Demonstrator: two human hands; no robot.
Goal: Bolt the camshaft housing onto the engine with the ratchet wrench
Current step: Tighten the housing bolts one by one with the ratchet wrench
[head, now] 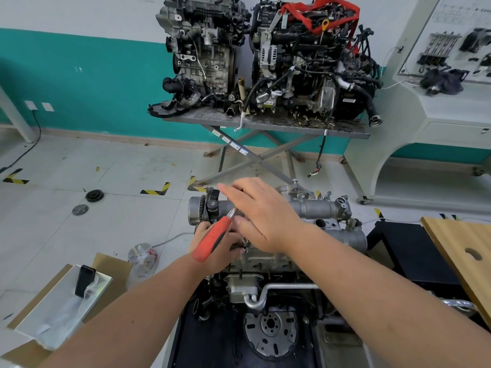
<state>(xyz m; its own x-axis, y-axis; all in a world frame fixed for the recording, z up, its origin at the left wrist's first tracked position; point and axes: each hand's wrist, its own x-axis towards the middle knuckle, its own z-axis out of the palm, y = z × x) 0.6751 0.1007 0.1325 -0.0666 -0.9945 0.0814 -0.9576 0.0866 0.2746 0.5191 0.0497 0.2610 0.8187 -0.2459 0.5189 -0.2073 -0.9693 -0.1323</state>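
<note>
Cardboard box [32, 338] with a phone [84, 280] lies low at the left. Left hand [216, 248] grips the red handle of the ratchet wrench [212, 239], whose head is hidden under the right hand [261, 217], fingers straight and loose, over the camshaft housing [316, 211] atop the engine [265, 301]. Wooden board [462, 251] lies right

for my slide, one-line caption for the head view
Left hand grips red-handled ratchet wrench on grey aluminium camshaft housing; right hand over it.
</note>
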